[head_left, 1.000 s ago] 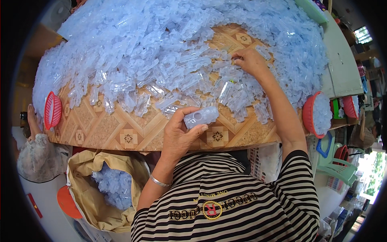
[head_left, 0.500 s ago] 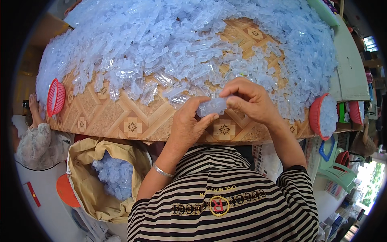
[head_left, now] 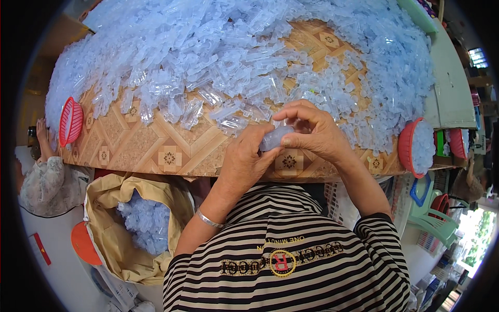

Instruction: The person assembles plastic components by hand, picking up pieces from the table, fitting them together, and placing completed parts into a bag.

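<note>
My left hand (head_left: 244,158) and my right hand (head_left: 311,130) meet near the front edge of the table, both gripping one small clear plastic piece (head_left: 274,138) between their fingertips. Just beyond them a huge heap of the same clear bluish plastic pieces (head_left: 234,57) covers most of the patterned brown table (head_left: 156,151). A silver bangle sits on my left wrist.
A tan sack (head_left: 130,229) partly filled with plastic pieces stands open on the floor at my lower left. Red baskets sit at the left edge (head_left: 70,120) and right edge (head_left: 413,148) of the table. Another person (head_left: 39,177) sits at the left. Green plastic chairs (head_left: 434,221) stand at the right.
My right hand came back from the heap to my left hand. Both hands now hold the piece together, a little closer to the table's front edge.
</note>
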Motion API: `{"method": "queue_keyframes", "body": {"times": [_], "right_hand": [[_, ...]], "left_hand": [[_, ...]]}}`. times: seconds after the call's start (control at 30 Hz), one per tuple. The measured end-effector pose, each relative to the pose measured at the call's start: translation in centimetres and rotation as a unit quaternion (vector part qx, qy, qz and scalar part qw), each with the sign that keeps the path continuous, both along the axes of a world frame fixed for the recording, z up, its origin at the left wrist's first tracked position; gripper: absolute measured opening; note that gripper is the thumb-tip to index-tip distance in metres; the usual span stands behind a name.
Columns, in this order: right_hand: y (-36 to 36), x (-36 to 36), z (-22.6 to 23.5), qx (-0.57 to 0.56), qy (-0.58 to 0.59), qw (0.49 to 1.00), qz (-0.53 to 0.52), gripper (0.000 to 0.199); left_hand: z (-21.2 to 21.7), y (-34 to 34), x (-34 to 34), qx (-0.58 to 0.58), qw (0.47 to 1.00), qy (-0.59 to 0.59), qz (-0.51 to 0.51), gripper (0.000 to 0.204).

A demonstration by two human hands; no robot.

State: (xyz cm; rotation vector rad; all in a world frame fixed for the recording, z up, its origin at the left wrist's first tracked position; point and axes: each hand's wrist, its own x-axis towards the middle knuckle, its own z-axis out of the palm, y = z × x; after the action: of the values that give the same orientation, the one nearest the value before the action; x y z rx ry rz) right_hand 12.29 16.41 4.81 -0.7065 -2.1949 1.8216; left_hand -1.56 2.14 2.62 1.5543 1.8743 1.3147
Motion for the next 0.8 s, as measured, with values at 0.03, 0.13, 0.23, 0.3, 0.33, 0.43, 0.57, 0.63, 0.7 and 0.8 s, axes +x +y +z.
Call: {"method": "queue_keyframes", "body": {"times": [0.03, 0.13, 0.23, 0.3, 0.33, 0.43, 0.57, 0.63, 0.7, 0.8], "right_hand": [[0.1, -0.1, -0.5, -0.022, 0.024, 0.999, 0.009, 0.043], [-0.1, -0.3, -0.6, -0.165, 0.04, 0.985, 0.042, 0.059], [-0.4, -0.3, -0.7, -0.293, 0.041, 0.953, 0.071, 0.071], [-0.7, -0.2, -1.0, -0.304, 0.05, 0.948, 0.076, 0.075], [-0.8, -0.2, -1.3, -0.315, 0.06, 0.944, 0.071, 0.075], [-1.1, 0.0, -1.3, -0.33, 0.072, 0.939, 0.065, 0.075], [-1.5, 0.5, -1.1, -0.323, 0.063, 0.942, 0.058, 0.075], [-1.7, 0.7, -1.0, -0.316, 0.062, 0.945, 0.054, 0.074], [-1.7, 0.9, -1.1, -0.309, 0.062, 0.948, 0.05, 0.074], [-1.6, 1.2, -1.4, -0.329, 0.058, 0.941, 0.05, 0.073]], "left_hand": [[0.1, 0.0, 0.0, 0.0, 1.0, 0.0, 0.0, 0.039], [0.4, 0.1, 0.2, 0.047, 0.999, 0.011, -0.019, 0.036], [0.8, 0.0, 0.3, 0.043, 0.998, 0.035, -0.031, 0.035], [0.9, -0.1, 0.2, 0.038, 0.996, 0.067, -0.053, 0.037], [0.9, -0.2, 0.2, 0.04, 0.995, 0.067, -0.055, 0.037], [0.8, -0.4, 0.3, 0.053, 0.992, 0.101, -0.051, 0.039], [0.7, -0.5, 0.5, 0.057, 0.99, 0.11, -0.067, 0.039], [0.6, -0.5, 0.7, 0.063, 0.989, 0.11, -0.069, 0.039], [0.5, -0.4, 0.8, 0.078, 0.987, 0.116, -0.077, 0.039], [0.5, -0.4, 1.0, 0.077, 0.988, 0.105, -0.08, 0.038]]}}
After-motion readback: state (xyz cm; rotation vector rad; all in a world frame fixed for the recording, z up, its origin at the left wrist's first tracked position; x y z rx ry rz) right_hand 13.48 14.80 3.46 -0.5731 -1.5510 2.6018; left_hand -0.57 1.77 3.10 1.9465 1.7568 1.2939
